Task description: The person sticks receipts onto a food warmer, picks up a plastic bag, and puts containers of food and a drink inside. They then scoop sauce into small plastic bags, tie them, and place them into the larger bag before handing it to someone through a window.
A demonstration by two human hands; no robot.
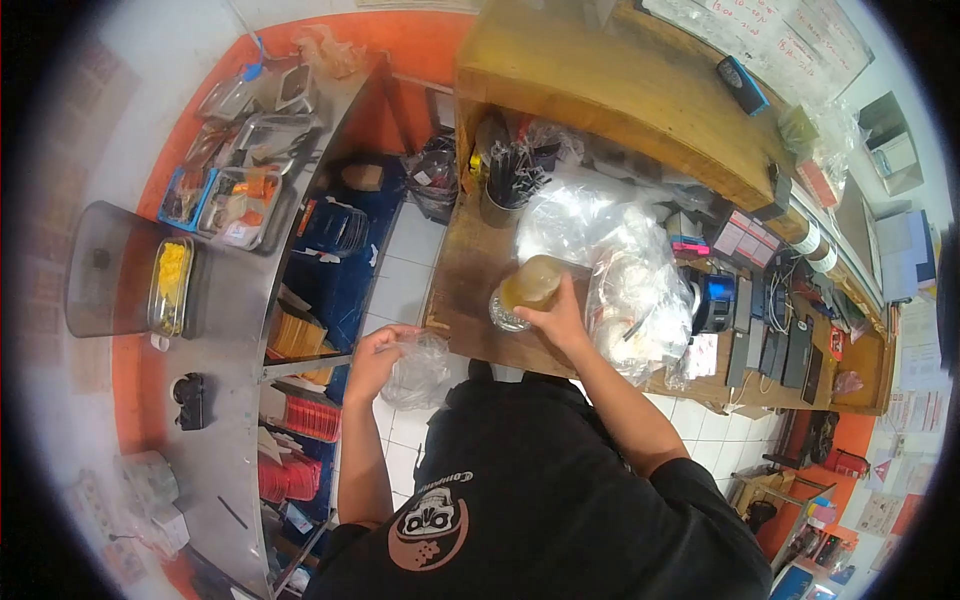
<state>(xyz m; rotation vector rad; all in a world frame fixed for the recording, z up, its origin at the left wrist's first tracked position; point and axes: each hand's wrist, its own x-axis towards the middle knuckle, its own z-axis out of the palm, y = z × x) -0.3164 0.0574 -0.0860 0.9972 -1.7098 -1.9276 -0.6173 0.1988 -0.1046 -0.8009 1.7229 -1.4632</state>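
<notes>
My left hand (376, 362) is closed with its fingers pinched on a clear plastic bag (420, 372), which hangs loosely beside the wooden counter (455, 290). My right hand (560, 322) grips a clear plastic cup (533, 284) of cloudy yellowish drink over the counter's front edge. Just below and left of this cup, a shiny clear plastic piece (506, 314) shows at the wood. Large clear plastic bags (635, 300) of pale items lie right beside my right hand. Behind the cup, a metal container (502, 210) holds dark straws or utensils.
On the left, a steel table (225, 400) carries food trays (240, 205), a container of yellow food (172, 285) and a black tape dispenser-like object (188, 400). A wooden shelf (600, 85) overhangs the counter. Electronic devices and cables (775, 310) sit to the right.
</notes>
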